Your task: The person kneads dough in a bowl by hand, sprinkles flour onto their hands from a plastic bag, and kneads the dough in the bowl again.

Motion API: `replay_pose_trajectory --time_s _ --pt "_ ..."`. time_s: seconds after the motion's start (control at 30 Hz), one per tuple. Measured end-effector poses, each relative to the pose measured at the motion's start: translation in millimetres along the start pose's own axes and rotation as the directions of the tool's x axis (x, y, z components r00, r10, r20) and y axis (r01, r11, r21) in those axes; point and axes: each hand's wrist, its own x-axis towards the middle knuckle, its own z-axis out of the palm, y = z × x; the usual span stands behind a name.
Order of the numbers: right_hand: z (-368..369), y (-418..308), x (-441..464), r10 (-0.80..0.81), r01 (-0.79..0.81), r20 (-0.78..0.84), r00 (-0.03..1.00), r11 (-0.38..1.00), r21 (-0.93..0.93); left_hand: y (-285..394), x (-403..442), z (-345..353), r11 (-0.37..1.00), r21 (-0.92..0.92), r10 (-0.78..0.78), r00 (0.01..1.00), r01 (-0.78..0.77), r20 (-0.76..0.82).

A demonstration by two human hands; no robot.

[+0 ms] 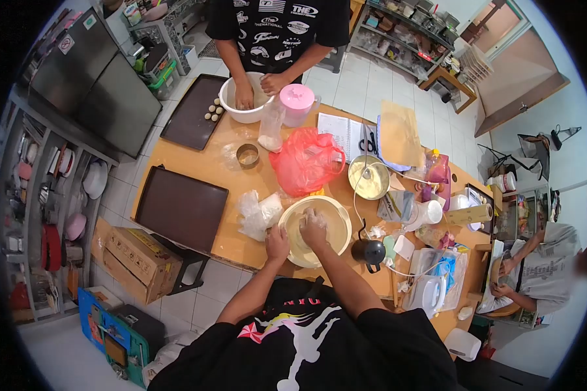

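Right hand: my right hand (314, 227) is down inside the bowl, fingers coated in something pale; I cannot tell whether they are closed on anything.
Left hand: my left hand (278, 241) is against the bowl's left rim; whether its fingers wrap round the edge I cannot tell.
Bowl: the cream bowl (338, 229) sits on the surface (238, 246) right in front of me; likely light, smooth plastic that could slide or turn, so I'd hold it by the rim.
Pale mix: inside, mostly hidden by my hand; probably soft and clinging, best taken from underneath with cupped fingers.
Left of bowl: a clear bag (259, 214), near my left hand.
Right of bowl: a dark jug (370, 253).
Beyond: a red bag (306, 159); farther, another person's hands in a white bowl (226, 102).
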Motion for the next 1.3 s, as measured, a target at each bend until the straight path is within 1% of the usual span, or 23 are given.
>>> replay_pose_trajectory --time_s 0.2,0.3,0.4,0.5,0.53,0.63,0.73,0.8,0.83,0.9,0.97,1.0,1.1,1.2,1.3 --pt "-23 -5 -3 0.019 -0.010 0.126 0.992 0.997 -0.078 2 1 2 0.999 0.040 0.020 0.999 -0.019 -0.030" --pt "-42 -2 -2 -0.060 0.080 0.236 0.970 0.994 -0.079 10 4 -4 0.999 -0.017 -0.028 0.999 0.028 0.022" --pt "-76 -12 -10 -0.128 0.148 0.287 0.949 0.988 -0.050 4 6 0 1.000 -0.008 0.024 1.000 -0.024 -0.018" --pt "-97 -21 -26 -0.022 0.096 0.421 0.907 0.983 -0.156 4 5 4 1.000 0.012 -0.001 0.999 0.001 -0.053" --pt "-101 -23 -35 -0.031 0.092 0.397 0.917 0.987 -0.135 4 5 4 1.000 0.002 -0.002 0.998 0.002 -0.061" --pt "-88 -12 -41 0.032 0.114 0.544 0.838 0.966 -0.233 5 3 7 1.000 -0.026 -0.004 0.997 0.002 -0.075" --pt "-70 -11 -32 -0.036 0.046 0.402 0.915 0.999 -0.015 7 6 1 1.000 -0.013 0.022 0.996 -0.023 -0.089" --pt "-62 -16 -40 -0.125 0.168 0.287 0.950 0.977 -0.131 13 4 -2 0.998 0.010 0.064 0.993 -0.063 -0.103" --pt "-58 -20 -45 -0.176 0.223 0.230 0.957 0.955 -0.196 14 3 -2 0.999 0.009 0.035 0.997 -0.034 -0.068" --pt "-39 -20 -52 -0.068 0.125 0.259 0.964 0.970 -0.208 16 4 -5 1.000 0.011 -0.025 1.000 0.026 -0.007" --pt "-27 -22 -53 0.068 -0.003 0.282 0.957 0.975 -0.223 16 4 -7 0.999 -0.009 -0.046 0.999 0.046 0.012" --pt "-21 -24 -48 0.124 -0.069 0.242 0.962 0.972 -0.223 15 4 -6 0.998 -0.020 -0.055 0.998 0.055 0.025" --pt "-6 -24 -31 0.206 -0.146 0.150 0.967 0.931 -0.335 11 6 -4 1.000 0.027 0.010 1.000 -0.009 -0.019" --pt "0 -24 -17 0.242 -0.192 0.090 0.966 0.908 -0.373 8 4 -3 0.999 -0.035 -0.010 1.000 0.010 0.008" --pt "8 -20 -6 0.288 -0.252 0.037 0.957 0.888 -0.386 8 5 -7 1.000 -0.021 -0.015 0.999 0.016 0.042"
